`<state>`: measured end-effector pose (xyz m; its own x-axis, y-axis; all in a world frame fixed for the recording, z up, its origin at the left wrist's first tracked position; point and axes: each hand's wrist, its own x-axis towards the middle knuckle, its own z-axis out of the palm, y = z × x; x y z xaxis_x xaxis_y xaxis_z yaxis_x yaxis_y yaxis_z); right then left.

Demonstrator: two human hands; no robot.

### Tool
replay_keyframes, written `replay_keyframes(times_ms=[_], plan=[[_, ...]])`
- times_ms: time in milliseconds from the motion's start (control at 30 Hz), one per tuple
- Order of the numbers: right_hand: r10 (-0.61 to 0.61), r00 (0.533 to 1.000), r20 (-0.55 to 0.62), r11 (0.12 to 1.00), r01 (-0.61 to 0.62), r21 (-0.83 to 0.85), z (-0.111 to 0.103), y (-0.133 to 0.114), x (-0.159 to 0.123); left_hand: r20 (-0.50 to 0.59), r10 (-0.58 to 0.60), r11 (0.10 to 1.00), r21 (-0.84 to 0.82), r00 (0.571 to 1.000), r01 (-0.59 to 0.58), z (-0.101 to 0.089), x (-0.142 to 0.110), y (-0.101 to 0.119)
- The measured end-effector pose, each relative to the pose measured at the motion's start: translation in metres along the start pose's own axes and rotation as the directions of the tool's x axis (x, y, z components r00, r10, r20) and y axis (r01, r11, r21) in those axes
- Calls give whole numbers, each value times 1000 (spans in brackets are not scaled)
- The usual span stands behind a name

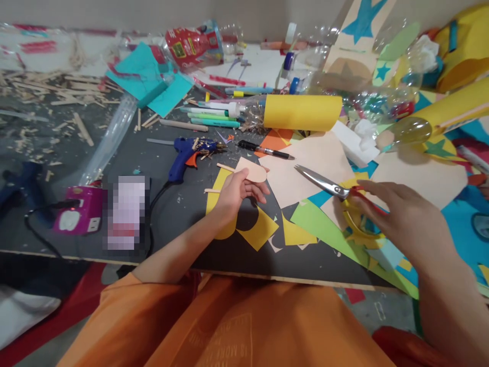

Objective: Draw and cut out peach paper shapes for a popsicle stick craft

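Observation:
My left hand [239, 191] holds a small peach paper cut-out with a rounded edge [252, 172], pinched between thumb and fingers above yellow paper offcuts [260, 229]. My right hand [401, 216] reaches over a pair of scissors [324, 182] with red and yellow handles. The scissors lie on scattered paper with their blades pointing up and left. The fingers of that hand are at the handles and partly spread; I cannot see whether they grip.
A blue glue gun [187, 155] and a black pen [265, 149] lie behind my left hand. A yellow paper roll [301, 112], markers, plastic bottles and wooden sticks crowd the back. A purple power strip [82, 209] sits at left. Coloured paper sheets cover the right side.

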<state>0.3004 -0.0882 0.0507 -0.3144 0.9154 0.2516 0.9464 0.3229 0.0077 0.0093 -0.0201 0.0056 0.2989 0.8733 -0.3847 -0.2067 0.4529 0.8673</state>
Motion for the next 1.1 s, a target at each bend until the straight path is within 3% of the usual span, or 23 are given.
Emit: replay_keyframes(times_ms=[67, 167, 267, 400, 500, 633, 767, 967, 1100], plan=[[54, 999, -6, 983, -52, 174, 0, -19, 9, -33, 34, 999, 14, 999, -33, 0, 0, -1], [-10, 1000, 7, 902, 6, 431, 13, -51, 22, -23, 67, 998, -2, 998, -67, -1, -1, -3], [-45, 999, -22, 808, 50, 587, 34, -77, 36, 24, 57, 998, -16, 998, -57, 0, -2, -3], [57, 997, -60, 699, 3, 716, 56, -95, 53, 93, 64, 998, 24, 994, -66, 1, -5, -1], [88, 991, -100, 650, 19, 760, 66, -98, 55, 181, 37, 998, 38, 983, -45, 2, -7, -2], [-46, 976, -213, 652, 191, 734, 76, -98, 51, 265, -61, 997, 69, 962, 44, 3, -9, -7], [-165, 959, -232, 637, 283, 717, 81, -98, 50, 342, -167, 985, 89, 925, 145, 3, -10, -13], [-235, 952, -193, 610, 300, 734, 80, -96, 52, 374, -244, 969, 120, 895, 214, 0, -10, -16], [-178, 967, -185, 596, 255, 761, 80, -96, 51, 379, -201, 979, 118, 904, 168, 0, -11, -14]])
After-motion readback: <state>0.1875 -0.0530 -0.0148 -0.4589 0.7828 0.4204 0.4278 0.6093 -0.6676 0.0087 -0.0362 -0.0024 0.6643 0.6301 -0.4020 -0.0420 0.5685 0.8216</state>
